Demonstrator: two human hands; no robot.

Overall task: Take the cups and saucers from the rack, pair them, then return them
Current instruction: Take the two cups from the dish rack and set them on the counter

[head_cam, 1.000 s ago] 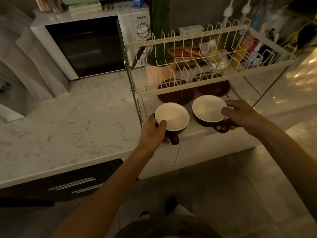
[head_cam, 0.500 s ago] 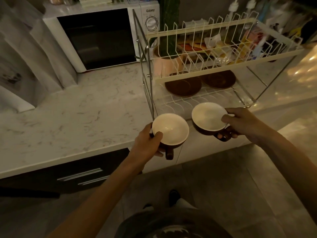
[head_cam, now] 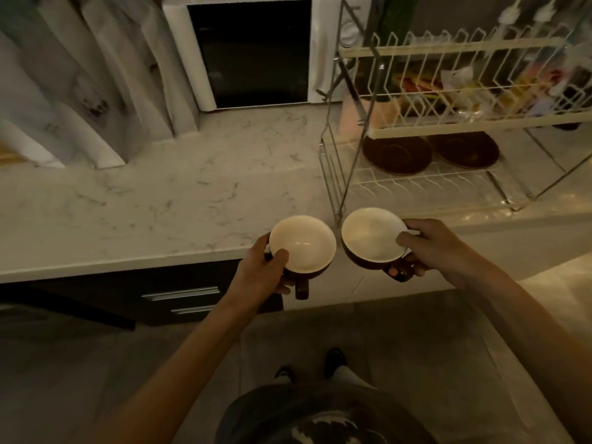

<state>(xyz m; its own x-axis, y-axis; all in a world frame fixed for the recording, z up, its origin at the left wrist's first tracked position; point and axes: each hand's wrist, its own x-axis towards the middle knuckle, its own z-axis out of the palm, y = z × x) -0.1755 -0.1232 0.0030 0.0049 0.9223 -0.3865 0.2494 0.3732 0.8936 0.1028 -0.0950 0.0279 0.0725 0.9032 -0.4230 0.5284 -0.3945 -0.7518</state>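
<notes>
Over the counter edge (head_cam: pixel 128 267), left hand (head_cam: pixel 261 277) grips one cup (head_cam: pixel 302 243), right hand (head_cam: pixel 439 248) another cup (head_cam: pixel 371 235).

A white marbled countertop (head_cam: pixel 179 200) runs across the upper half of the view. On it a white microwave (head_cam: pixel 256 52) stands at twelve o'clock and a two-tier wire dish rack (head_cam: pixel 448 123) at two o'clock; two brown saucers (head_cam: pixel 397 153) (head_cam: pixel 464 150) lie side by side on the rack's lower tier
</notes>
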